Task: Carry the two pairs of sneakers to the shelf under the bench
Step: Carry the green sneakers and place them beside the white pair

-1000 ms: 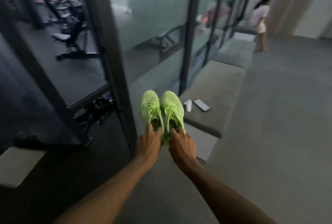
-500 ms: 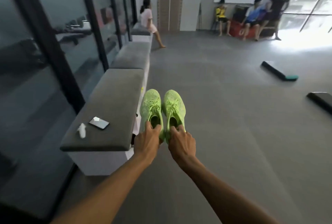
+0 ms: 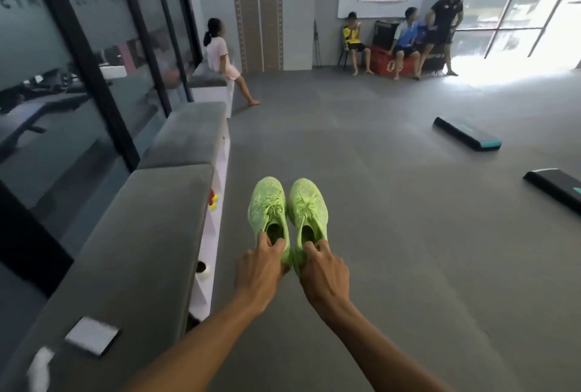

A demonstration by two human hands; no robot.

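Observation:
I hold a pair of lime-green sneakers out in front of me above the grey floor, toes pointing away. My left hand [image 3: 261,269] pinches the heel of the left sneaker [image 3: 266,206]. My right hand [image 3: 323,272] grips the heel of the right sneaker [image 3: 308,206]. The long grey-cushioned bench [image 3: 151,234] runs along my left side, with white shelf compartments [image 3: 209,234] under it that face the open floor. A second pair of sneakers is not in view.
A phone [image 3: 91,335] and a small white item [image 3: 41,366] lie on the near bench cushion. Small things sit in the shelf compartments. Glass wall on the left. Two step platforms [image 3: 467,137] lie on the floor at right. A person leans on the far bench; others sit by the back wall.
My view has swung right and moved forward along the bench; its shelf front now shows. Both hands keep the same hold on the green sneakers.

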